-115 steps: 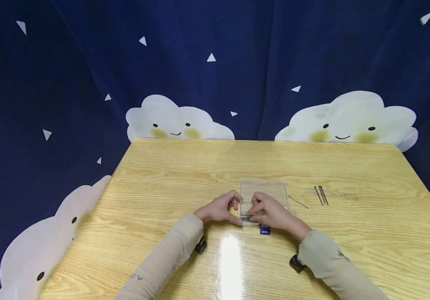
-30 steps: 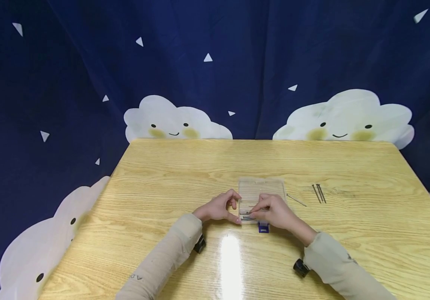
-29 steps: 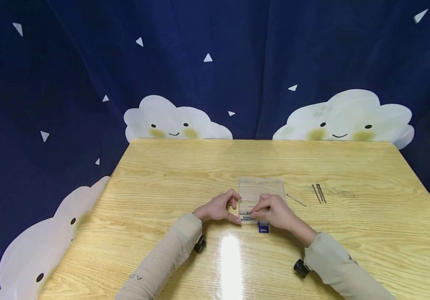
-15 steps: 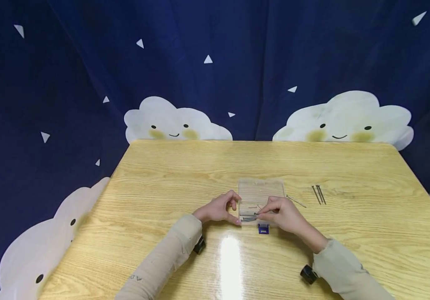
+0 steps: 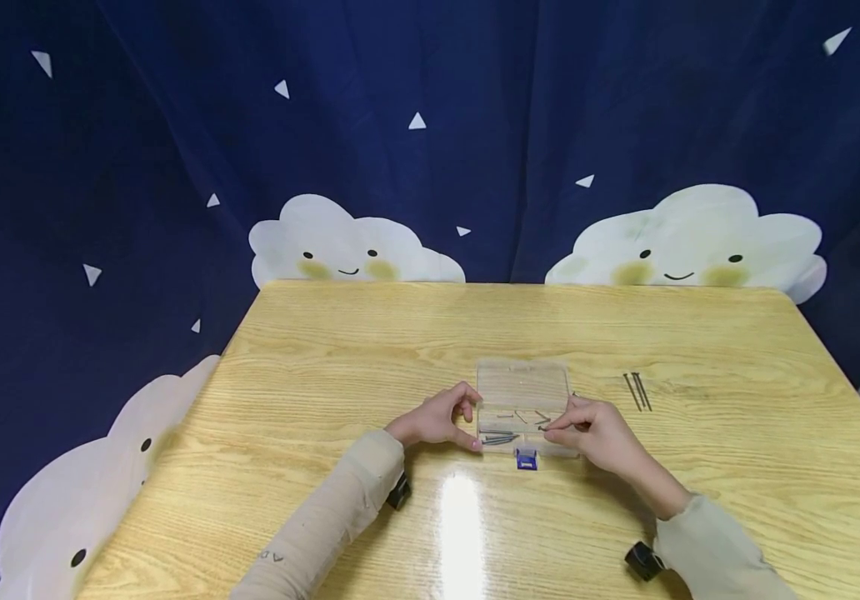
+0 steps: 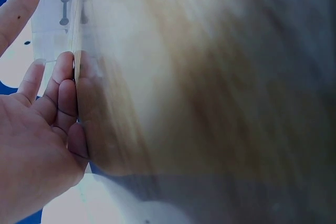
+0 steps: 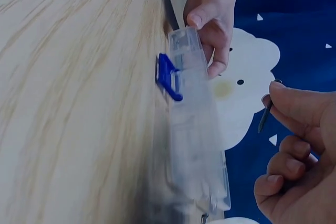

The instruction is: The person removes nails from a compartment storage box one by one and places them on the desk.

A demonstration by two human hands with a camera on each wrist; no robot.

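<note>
A clear plastic box (image 5: 523, 385) lies on the table with its lid flipped back and a blue latch (image 5: 526, 460) at its front. My left hand (image 5: 437, 417) grips the box's left end, thumb at the front corner and fingers curled near the hinge side. Between thumb and index finger my right hand (image 5: 604, 435) pinches a dark nail (image 7: 265, 115), point down, over the box's right part. Several long nails (image 5: 498, 437) lie in the front left compartment. A few short pieces (image 5: 522, 417) lie in the row behind.
Three dark nails (image 5: 637, 392) lie side by side on the wooden table (image 5: 370, 333), right of the box. Another nail (image 5: 575, 394) shows only its end behind the right hand. A dark blue curtain (image 5: 400, 50) with clouds hangs beyond the table.
My right hand has moved right from the box's left compartment, carrying the pinched nail, and uncovers the short pieces in the back row. It now covers most of the nail beside the box. The left hand stays put.
</note>
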